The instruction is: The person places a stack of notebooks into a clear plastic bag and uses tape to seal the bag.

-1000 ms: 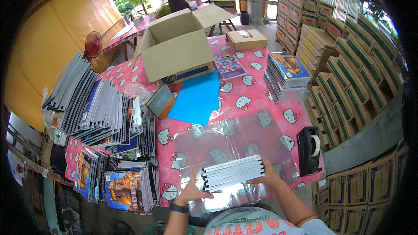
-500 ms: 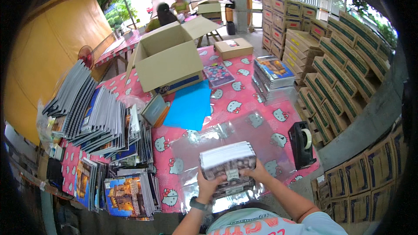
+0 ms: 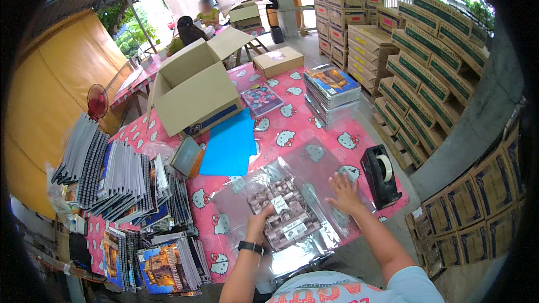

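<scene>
The left hand [image 3: 259, 219] has its grip closed on the left edge of one clear plastic bag [image 3: 283, 213] that holds a stack of printed books and lies flat on the worktop [image 3: 292, 134], a table under a pink cartoon-cat cloth. The right hand [image 3: 343, 192] is released, fingers spread and palm down, pressing on the pile of empty clear bags [image 3: 314, 163] just right of the filled bag. One black wristband [image 3: 250, 247] sits on the left wrist.

Taking the filled bag as the landmark: one black tape dispenser [image 3: 380, 175] stands to its right, near the worktop's edge. One blue sheet [image 3: 230, 146] lies just beyond it to the upper left, with one small grey case [image 3: 187, 157] beside that sheet. One large open cardboard box [image 3: 193, 92] stands farther beyond, on the left. One stack of wrapped books [image 3: 331, 92] sits beyond it to the right, one flat colourful book [image 3: 261, 98] lies between that stack and the open box, and one small closed carton [image 3: 278, 60] rests farther still. To the landmark's left, fanned spiral notebooks [image 3: 101, 171] lie in about three overlapping rows, too many to count, with picture books [image 3: 163, 261] fanned below them. Stacked cartons [image 3: 426, 50] rise well to the right. Two people [image 3: 193, 22] sit far beyond
</scene>
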`<state>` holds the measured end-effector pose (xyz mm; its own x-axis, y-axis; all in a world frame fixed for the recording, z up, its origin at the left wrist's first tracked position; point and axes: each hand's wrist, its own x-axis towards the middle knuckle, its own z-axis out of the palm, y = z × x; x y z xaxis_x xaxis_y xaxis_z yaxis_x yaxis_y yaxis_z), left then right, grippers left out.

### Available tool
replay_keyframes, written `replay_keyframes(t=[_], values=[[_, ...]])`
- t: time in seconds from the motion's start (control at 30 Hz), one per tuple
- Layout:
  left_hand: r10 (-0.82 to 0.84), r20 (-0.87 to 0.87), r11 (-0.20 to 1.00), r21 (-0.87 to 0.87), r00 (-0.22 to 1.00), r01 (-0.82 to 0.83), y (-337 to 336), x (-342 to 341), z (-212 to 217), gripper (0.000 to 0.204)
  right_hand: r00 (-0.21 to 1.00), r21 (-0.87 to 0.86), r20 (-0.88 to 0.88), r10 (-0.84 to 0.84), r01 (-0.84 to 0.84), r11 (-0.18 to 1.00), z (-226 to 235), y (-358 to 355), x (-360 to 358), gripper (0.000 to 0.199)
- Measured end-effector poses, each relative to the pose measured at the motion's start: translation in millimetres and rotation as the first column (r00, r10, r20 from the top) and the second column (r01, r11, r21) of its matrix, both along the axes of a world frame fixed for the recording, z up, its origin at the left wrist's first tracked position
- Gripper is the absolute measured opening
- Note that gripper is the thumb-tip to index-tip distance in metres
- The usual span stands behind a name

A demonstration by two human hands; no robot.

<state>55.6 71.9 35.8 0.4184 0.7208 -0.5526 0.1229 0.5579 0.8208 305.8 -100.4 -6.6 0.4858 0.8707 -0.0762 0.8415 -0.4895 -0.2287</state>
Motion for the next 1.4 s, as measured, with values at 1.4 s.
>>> replay_keyframes(t=[1.4], values=[[0.001,-0.079,0.791,0.61,0.997,0.048,-21,-9,-50,0.046,0.966,0.19,-0.048,-0.252,0.257,0.948,23,-58,-22,0.049]])
